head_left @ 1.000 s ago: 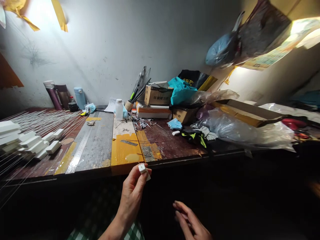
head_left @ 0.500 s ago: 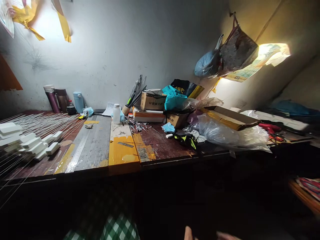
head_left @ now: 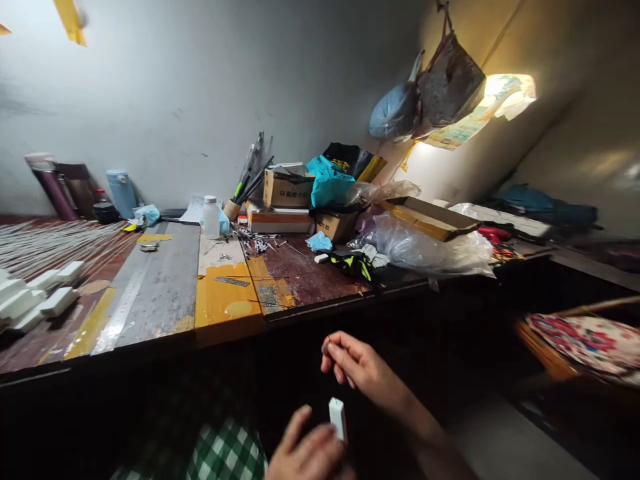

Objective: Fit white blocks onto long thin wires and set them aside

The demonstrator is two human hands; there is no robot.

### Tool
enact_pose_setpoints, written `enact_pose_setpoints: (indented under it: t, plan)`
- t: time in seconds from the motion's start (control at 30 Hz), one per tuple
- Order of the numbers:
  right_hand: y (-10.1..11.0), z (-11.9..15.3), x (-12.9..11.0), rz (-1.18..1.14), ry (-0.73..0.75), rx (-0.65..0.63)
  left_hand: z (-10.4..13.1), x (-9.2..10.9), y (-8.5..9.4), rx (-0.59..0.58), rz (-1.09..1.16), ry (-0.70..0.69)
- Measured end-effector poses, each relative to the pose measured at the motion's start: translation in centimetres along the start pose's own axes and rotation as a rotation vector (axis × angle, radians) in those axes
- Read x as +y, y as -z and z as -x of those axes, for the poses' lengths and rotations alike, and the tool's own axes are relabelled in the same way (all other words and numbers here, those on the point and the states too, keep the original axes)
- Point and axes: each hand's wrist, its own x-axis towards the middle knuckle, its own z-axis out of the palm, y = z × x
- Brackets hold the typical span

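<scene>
My left hand (head_left: 306, 448) is low in the middle of the view, slightly smeared by motion. A small white block (head_left: 337, 419) stands up from its fingers, its lower part hidden behind them. A dark speck or thin tip shows on the block's top end. Above and to the right, my right hand (head_left: 357, 365) is closed in a pinch, thumb against forefinger. Something thin and dark may be at its fingertips, too small to make out. Both hands are in front of the workbench (head_left: 173, 293), below its edge.
White foam-like blocks (head_left: 57, 301) and many thin rods (head_left: 75, 247) lie on the left. A metal ruler (head_left: 120, 310), a white bottle (head_left: 211, 219), cardboard boxes (head_left: 287, 188) and plastic bags (head_left: 430, 243) are along the bench. A patterned cushioned seat (head_left: 590, 343) stands at right.
My hands have risen into view from the bottom edge, with the white block now showing. The view has turned right, so the bench things sit further left.
</scene>
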Motion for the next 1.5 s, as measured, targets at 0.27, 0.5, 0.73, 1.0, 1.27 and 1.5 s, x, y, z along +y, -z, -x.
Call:
enact_pose_setpoints:
  t: [0.27,0.5,0.73,1.0,1.27,1.5]
  plan:
    - [-1.3,-6.1,-1.4,-0.126,0.052,-0.170,-3.0,-0.5,6.6,0.099,0.918,0.787]
    - [-4.2,-10.8,-2.1,0.055,0.198,0.018,-3.0,-3.3,6.2,0.446,0.804,0.793]
    - [-6.4,-14.6,-3.7,0.167,0.316,0.200,-3.1,-4.6,7.0,0.604,0.707,0.840]
    - [-6.8,-6.2,1.9,0.230,0.086,0.093,-4.6,-6.2,9.2,0.729,0.820,0.838]
    - [-10.8,0.2,9.2,0.215,-0.077,0.151,-6.0,-6.4,9.4,0.781,0.803,0.847]
    - [-11.1,-0.4,9.4,0.248,0.056,0.237,-5.9,-6.7,9.0,0.776,0.815,0.839]
